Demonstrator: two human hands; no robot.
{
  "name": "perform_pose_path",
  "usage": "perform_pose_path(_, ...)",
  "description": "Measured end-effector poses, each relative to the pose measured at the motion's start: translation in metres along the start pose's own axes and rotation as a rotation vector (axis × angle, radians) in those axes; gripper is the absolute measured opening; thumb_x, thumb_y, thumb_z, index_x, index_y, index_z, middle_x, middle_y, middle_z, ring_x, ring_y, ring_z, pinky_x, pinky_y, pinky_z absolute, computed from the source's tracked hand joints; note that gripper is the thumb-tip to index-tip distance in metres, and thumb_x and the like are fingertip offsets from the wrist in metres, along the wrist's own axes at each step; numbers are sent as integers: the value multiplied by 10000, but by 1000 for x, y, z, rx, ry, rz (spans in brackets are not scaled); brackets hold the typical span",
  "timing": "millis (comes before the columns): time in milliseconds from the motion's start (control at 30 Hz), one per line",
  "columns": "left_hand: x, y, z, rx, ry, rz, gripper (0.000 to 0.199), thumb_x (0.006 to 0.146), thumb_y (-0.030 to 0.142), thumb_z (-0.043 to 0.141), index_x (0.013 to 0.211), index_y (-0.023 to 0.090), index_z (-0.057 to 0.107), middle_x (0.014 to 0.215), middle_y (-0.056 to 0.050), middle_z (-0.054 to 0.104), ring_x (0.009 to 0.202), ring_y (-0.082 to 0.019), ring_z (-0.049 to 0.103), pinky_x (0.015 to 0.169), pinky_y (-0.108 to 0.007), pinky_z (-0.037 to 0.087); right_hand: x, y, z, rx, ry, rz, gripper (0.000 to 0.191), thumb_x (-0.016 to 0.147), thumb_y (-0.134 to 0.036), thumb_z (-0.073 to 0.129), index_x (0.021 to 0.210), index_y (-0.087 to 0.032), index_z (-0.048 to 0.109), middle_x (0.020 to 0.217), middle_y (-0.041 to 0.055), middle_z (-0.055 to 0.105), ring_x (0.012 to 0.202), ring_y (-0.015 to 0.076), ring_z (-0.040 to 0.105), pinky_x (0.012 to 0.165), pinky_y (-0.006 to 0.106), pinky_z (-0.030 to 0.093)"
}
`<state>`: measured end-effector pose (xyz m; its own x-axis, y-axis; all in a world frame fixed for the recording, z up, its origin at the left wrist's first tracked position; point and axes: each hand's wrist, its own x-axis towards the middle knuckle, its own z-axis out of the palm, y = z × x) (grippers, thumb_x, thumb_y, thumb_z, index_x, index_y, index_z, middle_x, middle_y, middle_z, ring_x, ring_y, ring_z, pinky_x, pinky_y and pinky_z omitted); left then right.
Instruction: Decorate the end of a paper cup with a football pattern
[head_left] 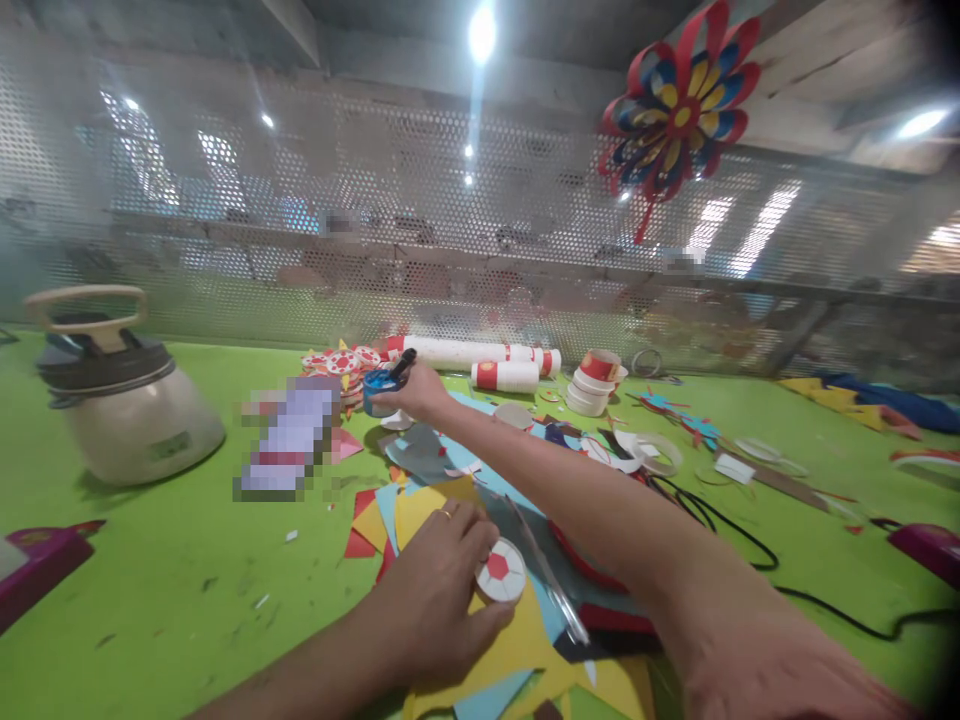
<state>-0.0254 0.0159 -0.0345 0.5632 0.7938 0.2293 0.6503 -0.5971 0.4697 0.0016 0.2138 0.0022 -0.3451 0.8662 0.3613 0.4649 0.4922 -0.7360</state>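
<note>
Nearest, on the green desk point(187, 560), yellow paper offcuts point(525, 635) lie under the left hand point(439, 580), whose grip pinches a round white disc point(501, 570) with a red centre and thin football-like lines. Farther off, past the right forearm point(570, 470) crossing above scraps, the right hand point(421, 392) has its grip closed round a blue tub point(372, 386), with stacked red-and-white paper cups point(525, 377) just beyond.

White disc point(510, 586) in left hand point(444, 580)

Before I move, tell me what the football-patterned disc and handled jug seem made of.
Football-patterned disc: probably card, matte, given its flat, shine-free face. Handled jug: likely plastic, smooth, with a soft sheen on its pale body; coated metal is possible.
</note>
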Motion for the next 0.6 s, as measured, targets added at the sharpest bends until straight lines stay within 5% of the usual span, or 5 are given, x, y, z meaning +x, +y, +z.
perform_pose_path(100,-1,-2,0,-5,-16,-3,407,734,261,653,1108,171,519,1091,-94,523,1027,-284,479,901,-449,423,-27,-6,-45,26,14,36,545,622,-272,841,1079,-78,614,964,97,690,900,229,657,811,363,527)
perform_pose_path(200,-1,-3,0,-14,-35,-18,546,751,312,652,1235,162,449,1174,-120,507,1095,-299,467,933,-459,416,-70,-5,-88,58,48,86,623,612,-222,830,1164,-76,583,1023,118,689,956,226,649,841,342,514)
perform_pose_path(333,-1,-3,0,27,-25,-27,497,768,307,630,1217,177,460,1146,-106,529,1056,-291,486,898,-454,429,-134,2,-126,64,83,174,632,621,-213,807,1199,-96,582,1003,118,698,913,241,655,810,387,525)
perform_pose_path(467,-1,-3,0,59,-36,-3,493,783,324,614,1228,183,456,1127,-105,535,1030,-290,502,872,-454,437,-172,9,-133,77,100,203,640,592,-200,814,1188,-140,588,1002,84,701,912,225,650,825,389,526)
perform_pose_path(600,-1,-3,0,69,-32,5,455,792,332,600,1201,188,463,1128,-109,536,1017,-291,511,864,-458,439,-177,18,-116,134,84,202,505,647,-228,773,1121,-156,613,974,56,708,874,196,663,731,324,554)
